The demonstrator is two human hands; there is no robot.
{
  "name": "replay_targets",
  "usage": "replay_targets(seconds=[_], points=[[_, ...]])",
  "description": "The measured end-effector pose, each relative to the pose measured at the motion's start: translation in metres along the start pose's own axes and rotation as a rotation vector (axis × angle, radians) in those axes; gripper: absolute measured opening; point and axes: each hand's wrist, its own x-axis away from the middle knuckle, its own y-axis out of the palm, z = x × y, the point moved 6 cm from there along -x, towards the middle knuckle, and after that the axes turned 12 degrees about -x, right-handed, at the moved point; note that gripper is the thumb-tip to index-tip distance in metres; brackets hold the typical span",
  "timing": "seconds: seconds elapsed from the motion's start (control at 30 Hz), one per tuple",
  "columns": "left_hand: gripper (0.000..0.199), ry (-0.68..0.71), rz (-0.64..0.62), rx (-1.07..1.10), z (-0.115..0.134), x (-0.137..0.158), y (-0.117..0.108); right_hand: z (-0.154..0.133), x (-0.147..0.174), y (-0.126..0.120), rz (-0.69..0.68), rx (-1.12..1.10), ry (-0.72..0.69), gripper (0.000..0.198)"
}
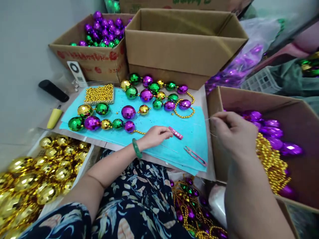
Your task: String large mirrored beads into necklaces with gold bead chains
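Observation:
My left hand [157,136], with a green bangle [136,148] on its wrist, is closed in a pinch over the blue cloth [154,142]. Its fingertips meet one end of a pink patterned stick [175,132]; whether they grip it or a fine thread I cannot tell. A strand of big green, purple and gold faceted beads [92,122] ends in small gold beads beside that hand. Raised at the right, my right hand [233,132] pinches a thin clear thread [207,119]. Pink-handled thread snips [195,156] lie on the cloth between the hands.
A second bead strand [146,95] and a tray of small gold beads [99,94] lie farther back. Cardboard boxes [179,49] wall the far side; another box [216,142] stands right. Large gold beads [50,166] fill a left bin. Finished-looking strands [189,205] hang below.

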Motion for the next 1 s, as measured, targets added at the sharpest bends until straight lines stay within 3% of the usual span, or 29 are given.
replay_targets(seconds=[0.13,0.2,0.3,0.37,0.43,0.53,0.67,0.73,0.8,0.87,1.0], points=[[0.018,0.002,0.121,0.047,0.010,-0.006,-0.014,-0.005,0.008,0.034,-0.272,-0.311,0.125,0.017],[0.025,-0.012,0.036,0.232,0.022,-0.010,-0.010,-0.013,0.010,0.047,-0.350,-0.375,0.117,0.019],[0.026,-0.038,-0.165,0.442,0.040,-0.014,0.003,-0.022,0.009,0.057,-0.426,-0.382,0.090,0.019],[0.016,-0.077,-0.154,0.412,0.041,-0.018,0.003,-0.017,0.006,0.056,-0.436,-0.371,0.108,0.019],[0.013,-0.118,-0.064,0.306,0.034,-0.021,-0.003,-0.002,0.002,0.052,-0.412,-0.347,0.159,0.020],[0.015,-0.146,-0.004,0.144,0.019,-0.026,-0.007,0.026,-0.001,0.036,-0.226,-0.211,0.202,0.019],[0.015,-0.172,0.004,0.003,0.000,-0.030,-0.008,0.031,0.020,0.022,0.049,0.038,0.064,0.019],[0.014,-0.188,0.033,0.013,-0.007,-0.032,-0.009,0.026,0.041,0.032,-0.005,0.077,0.033,0.019],[0.015,-0.209,0.052,0.049,-0.012,-0.032,-0.010,0.027,0.063,0.047,-0.155,0.119,0.084,0.019],[0.015,-0.223,0.068,0.088,-0.014,-0.032,-0.011,0.038,0.084,0.055,-0.270,0.241,0.193,0.018],[0.011,-0.232,0.101,0.148,-0.017,-0.031,-0.013,0.080,0.110,0.047,-0.389,0.525,0.436,0.025]])
